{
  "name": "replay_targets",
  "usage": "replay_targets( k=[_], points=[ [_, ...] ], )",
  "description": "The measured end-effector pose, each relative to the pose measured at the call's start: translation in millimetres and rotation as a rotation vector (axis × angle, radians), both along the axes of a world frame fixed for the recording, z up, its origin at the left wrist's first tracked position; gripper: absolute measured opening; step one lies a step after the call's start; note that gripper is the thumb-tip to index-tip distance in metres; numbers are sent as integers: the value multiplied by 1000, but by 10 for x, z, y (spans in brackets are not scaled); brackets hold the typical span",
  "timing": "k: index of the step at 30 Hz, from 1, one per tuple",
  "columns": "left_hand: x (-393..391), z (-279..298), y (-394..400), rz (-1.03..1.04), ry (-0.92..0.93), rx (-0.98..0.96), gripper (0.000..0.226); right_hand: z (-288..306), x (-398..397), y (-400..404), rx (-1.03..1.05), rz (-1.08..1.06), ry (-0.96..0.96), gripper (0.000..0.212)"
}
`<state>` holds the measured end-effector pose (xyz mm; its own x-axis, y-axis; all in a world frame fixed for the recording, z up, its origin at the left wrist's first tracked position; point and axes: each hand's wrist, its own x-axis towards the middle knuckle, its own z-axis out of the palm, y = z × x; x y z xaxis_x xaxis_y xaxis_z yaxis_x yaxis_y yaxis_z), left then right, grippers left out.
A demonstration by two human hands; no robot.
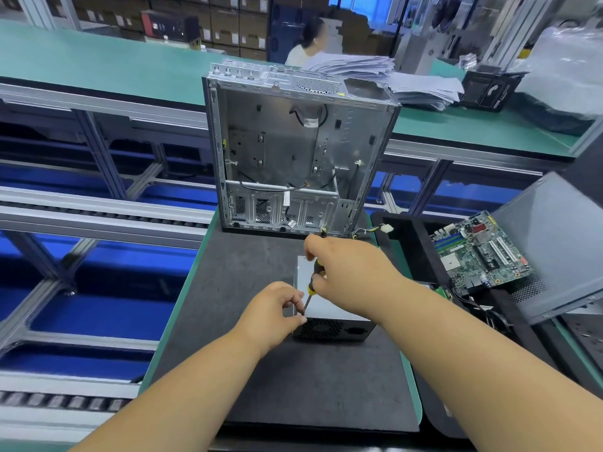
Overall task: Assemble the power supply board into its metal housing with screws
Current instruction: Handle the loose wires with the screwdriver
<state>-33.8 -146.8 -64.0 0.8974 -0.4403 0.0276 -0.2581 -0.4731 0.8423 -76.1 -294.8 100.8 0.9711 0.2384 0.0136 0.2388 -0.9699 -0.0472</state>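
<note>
A grey metal power supply housing (329, 308) lies on the dark mat, its black fan grille facing me. My right hand (346, 272) grips a yellow-and-black screwdriver (314, 282) from above, the tip down at the housing's near left top corner. My left hand (277, 308) pinches at the screwdriver tip on that corner; any screw there is hidden by the fingers. The board inside the housing cannot be seen.
An open computer chassis (293, 151) stands upright behind the housing, with a loose cable connector (386, 229) at its base. A motherboard (479, 252) leans in a black tray at right, beside a grey side panel (561, 243). Roller conveyor rails (98, 210) run at left.
</note>
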Motion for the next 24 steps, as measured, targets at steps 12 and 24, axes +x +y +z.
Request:
replay_targets(
  k=[12,24],
  points=[
    [8,-10,2,-2,-13,-6,29,3,37,47,51,-62,89,17],
    [1,-4,12,0,10,-20,25,21,63,-42,74,-18,113,19]
  ],
)
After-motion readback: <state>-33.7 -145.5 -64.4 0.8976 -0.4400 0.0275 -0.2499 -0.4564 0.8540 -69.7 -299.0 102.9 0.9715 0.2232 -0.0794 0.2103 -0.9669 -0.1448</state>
